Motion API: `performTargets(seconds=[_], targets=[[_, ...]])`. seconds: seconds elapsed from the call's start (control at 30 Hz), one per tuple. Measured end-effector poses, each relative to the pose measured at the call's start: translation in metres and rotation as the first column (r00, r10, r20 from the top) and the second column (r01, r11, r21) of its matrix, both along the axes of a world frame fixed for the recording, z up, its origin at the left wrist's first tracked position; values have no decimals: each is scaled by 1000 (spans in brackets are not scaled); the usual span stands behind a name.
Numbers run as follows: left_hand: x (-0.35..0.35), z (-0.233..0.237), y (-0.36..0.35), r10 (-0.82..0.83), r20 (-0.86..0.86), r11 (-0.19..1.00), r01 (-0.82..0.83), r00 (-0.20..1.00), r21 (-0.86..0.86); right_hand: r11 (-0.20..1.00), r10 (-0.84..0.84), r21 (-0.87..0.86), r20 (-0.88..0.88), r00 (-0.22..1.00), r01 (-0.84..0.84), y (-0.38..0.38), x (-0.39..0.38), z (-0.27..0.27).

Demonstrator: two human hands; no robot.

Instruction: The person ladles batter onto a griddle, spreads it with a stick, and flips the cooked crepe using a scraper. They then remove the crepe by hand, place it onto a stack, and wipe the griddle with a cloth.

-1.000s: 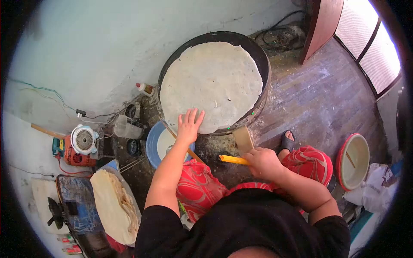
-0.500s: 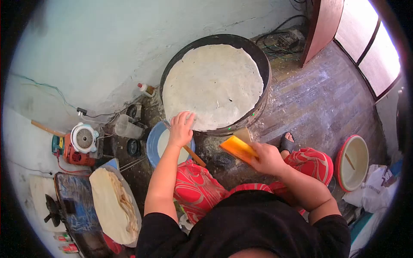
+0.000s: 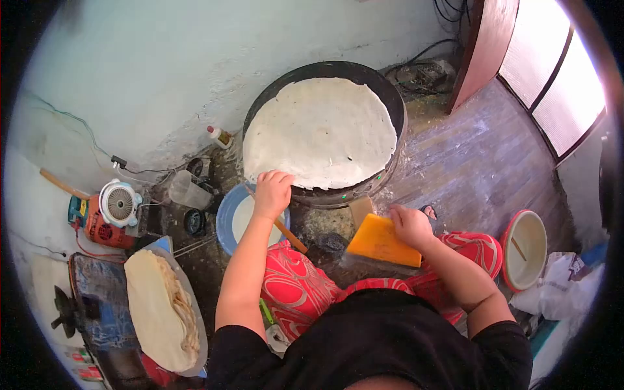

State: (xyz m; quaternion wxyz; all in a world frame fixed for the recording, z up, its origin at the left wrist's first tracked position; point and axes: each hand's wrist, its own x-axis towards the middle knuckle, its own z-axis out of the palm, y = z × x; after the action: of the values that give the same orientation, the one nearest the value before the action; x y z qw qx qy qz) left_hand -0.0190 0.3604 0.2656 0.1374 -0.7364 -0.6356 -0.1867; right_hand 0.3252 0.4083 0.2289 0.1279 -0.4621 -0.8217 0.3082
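A large round pale flatbread (image 3: 322, 133) lies thin and flat on a wide dark round griddle (image 3: 398, 107). At the griddle's near-left rim, my left hand (image 3: 274, 192) has its fingers curled over the flatbread's edge, closed on it. My right hand (image 3: 413, 227) grips the upper right part of a flat orange-yellow plastic scraper (image 3: 383, 242), held above the floor near my right knee. Below my left forearm sits a blue basin (image 3: 227, 214) of whitish batter, with a wooden stick (image 3: 290, 235) across its rim.
Folded flatbreads (image 3: 159, 312) are stacked on a tray at the left. Behind them stand a small fan (image 3: 119, 203), a clear jug (image 3: 190, 190) and a bottle (image 3: 220, 136) by the wall. A red-rimmed tub (image 3: 525, 250) and plastic bags (image 3: 562, 286) are at the right.
The fingers of my left hand have gone from stretched out to curled at the flatbread's edge. My right hand has shifted slightly right, turning the scraper's broad face up to view.
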Motion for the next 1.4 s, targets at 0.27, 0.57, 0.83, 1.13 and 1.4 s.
performTargets(seconds=[0.27, 0.57, 0.83, 1.13, 1.4], targets=[[25, 80, -20, -27, 14, 992, 25, 1000, 126, 982, -181, 72, 126, 975, 173, 12, -9, 4], [19, 125, -70, -30, 75, 995, 23, 997, 100, 946, -268, 163, -93, 959, 280, 14, -19, -9], [-54, 121, -82, 193, 141, 970, -211, 971, 122, 994, 53, 104, -176, 983, -35, 16, -39, 14], [-225, 197, -207, 618, 448, 597, -757, 646, 266, 892, 401, 388, -448, 799, -231, -23, -239, 162], [-168, 223, -507, 738, 320, 274, -697, 594, 663, 568, 814, 594, -508, 281, -570, -171, -396, 175]])
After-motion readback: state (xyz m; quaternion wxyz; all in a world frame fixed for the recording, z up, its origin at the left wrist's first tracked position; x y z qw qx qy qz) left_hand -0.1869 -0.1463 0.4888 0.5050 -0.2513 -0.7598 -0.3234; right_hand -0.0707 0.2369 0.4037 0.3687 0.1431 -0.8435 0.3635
